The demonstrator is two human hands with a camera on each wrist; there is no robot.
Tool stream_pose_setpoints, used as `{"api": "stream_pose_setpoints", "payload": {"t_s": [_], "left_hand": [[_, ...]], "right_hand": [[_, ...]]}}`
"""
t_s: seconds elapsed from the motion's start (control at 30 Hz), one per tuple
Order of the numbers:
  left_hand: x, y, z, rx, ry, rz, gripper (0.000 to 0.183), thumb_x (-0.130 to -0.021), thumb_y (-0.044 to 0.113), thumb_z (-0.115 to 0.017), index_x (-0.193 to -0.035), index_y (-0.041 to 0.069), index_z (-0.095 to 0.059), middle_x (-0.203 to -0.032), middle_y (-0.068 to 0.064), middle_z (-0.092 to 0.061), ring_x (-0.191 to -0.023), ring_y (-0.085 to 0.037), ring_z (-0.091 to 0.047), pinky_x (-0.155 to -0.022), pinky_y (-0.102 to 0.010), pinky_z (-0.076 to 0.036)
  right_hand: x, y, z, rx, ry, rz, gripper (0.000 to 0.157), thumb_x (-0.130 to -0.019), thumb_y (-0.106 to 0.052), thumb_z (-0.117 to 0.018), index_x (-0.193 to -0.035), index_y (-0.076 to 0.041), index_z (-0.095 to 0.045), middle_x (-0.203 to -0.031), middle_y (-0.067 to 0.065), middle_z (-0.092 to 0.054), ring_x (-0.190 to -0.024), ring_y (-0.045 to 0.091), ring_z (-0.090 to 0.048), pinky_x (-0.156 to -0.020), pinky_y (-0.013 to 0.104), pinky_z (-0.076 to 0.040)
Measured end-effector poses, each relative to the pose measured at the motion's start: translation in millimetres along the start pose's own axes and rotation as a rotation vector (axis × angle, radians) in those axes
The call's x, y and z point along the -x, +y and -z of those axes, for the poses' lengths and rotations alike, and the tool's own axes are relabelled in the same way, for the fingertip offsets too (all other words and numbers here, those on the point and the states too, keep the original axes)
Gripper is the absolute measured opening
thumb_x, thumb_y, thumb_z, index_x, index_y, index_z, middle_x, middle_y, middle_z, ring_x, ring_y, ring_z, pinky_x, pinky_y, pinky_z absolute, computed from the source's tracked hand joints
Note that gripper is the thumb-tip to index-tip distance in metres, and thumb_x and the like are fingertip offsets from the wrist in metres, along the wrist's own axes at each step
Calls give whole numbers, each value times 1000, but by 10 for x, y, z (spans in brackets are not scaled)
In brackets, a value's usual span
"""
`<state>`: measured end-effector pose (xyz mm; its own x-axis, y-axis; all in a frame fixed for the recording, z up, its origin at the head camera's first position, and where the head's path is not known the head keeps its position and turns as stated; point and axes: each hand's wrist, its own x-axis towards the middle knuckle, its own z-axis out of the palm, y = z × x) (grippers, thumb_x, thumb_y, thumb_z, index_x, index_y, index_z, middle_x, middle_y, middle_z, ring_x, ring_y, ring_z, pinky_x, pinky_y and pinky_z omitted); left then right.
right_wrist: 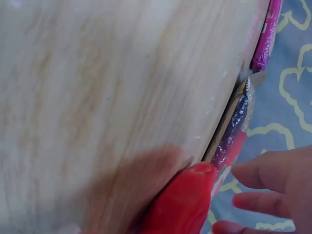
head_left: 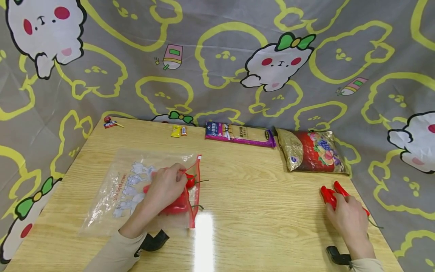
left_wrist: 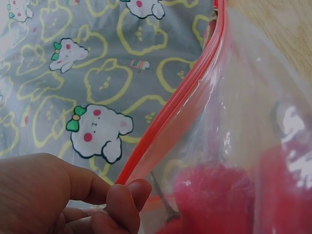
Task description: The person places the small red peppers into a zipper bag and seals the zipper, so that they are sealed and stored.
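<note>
A clear zip bag point(head_left: 102, 204) with printed cartoon figures and a red zip edge point(head_left: 198, 170) lies on the left of the table. Its mouth faces right and gapes. Inside are red peppers point(head_left: 176, 206), two green stems poking out past the mouth. My left hand point(head_left: 166, 187) pinches the zip edge between thumb and finger, lifting it, as the left wrist view shows. At the table's right side, my right hand point(head_left: 350, 217) is over several red peppers point(head_left: 327, 196), partly covering them. In the right wrist view its fingers are spread loosely beside a red pepper point(right_wrist: 180, 204).
Along the back edge are a lollipop and small wrapper point(head_left: 110, 124), two small candies point(head_left: 176, 131) and a long purple-edged noodle packet point(head_left: 239, 134). A gold and red fruit-print bag point(head_left: 314, 151) lies at the back right. Patterned grey cloth point(head_left: 224, 102) hangs around the table.
</note>
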<state>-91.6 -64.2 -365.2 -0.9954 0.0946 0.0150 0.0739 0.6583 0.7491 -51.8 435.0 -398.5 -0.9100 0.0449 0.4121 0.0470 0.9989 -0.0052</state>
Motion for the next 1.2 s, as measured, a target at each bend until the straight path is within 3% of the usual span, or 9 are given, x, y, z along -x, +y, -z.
{"api": "stream_pose_setpoints", "payload": {"t_s": [0.17, 0.33, 0.63, 0.77, 0.9, 1.03, 1.2], "left_hand": [[0, 0, -4, 0, 1, 0, 28, -85, 14, -53, -110, 5, -60, -56, -1, -45, -49, -14, -43, -43, -26, -34], [-3, -1, -7, 0, -1, 0, 28, -85, 14, -53, -110, 5, -60, -56, -1, -45, -49, -14, -43, -42, -26, -33], [-6, 1, -12, 3, -2, -5, 27, -85, 14, -53, -110, 6, -60, -55, -1, -44, -47, -14, -42, -42, -26, -33], [-7, 1, -16, -1, -2, -10, 27, -85, 14, -53, -110, 6, -60, -55, 0, -44, -47, -14, -41, -42, -26, -33], [-9, 4, -13, -4, 1, -16, 27, -84, 13, -53, -109, 6, -60, -55, 0, -44, -47, -14, -42, -43, -26, -34], [-8, 5, -5, -14, 5, -21, 27, -84, 13, -53, -109, 6, -60, -55, 0, -44, -49, -14, -43, -44, -26, -35], [-4, 2, 1, -17, -2, -16, 28, -85, 13, -53, -110, 6, -60, -55, 0, -44, -47, -14, -41, -43, -26, -32]], "right_hand": [[34, 35, -23, 43, -117, -6, 28, -69, -14, -68, -85, 8, -61, -72, 31, -49, -63, 47, -48, -52, 57, -38], [48, 47, -44, 39, -68, 7, 25, -64, -10, -69, -78, 9, -61, -67, 32, -47, -54, 46, -45, -48, 55, -35], [43, 84, -27, 39, -177, -54, 26, -60, -5, -68, -82, 4, -57, -64, 22, -50, -58, 45, -45, -49, 52, -34], [43, 51, -30, 39, -145, -51, 27, -60, -7, -69, -82, 2, -57, -65, 23, -52, -60, 44, -46, -49, 52, -34], [-2, -140, 17, -39, -89, -50, 29, -68, -14, -67, -90, 2, -57, -72, 23, -53, -61, 41, -49, -47, 47, -35], [-96, -480, 121, -225, -141, -69, 33, -84, -19, -59, -108, 2, -52, -87, 21, -52, -73, 33, -51, -51, 37, -37], [-159, -937, 156, -436, -192, 42, 36, -94, -20, -50, -123, 1, -45, -99, 19, -50, -68, 23, -54, -53, 31, -42]]}}
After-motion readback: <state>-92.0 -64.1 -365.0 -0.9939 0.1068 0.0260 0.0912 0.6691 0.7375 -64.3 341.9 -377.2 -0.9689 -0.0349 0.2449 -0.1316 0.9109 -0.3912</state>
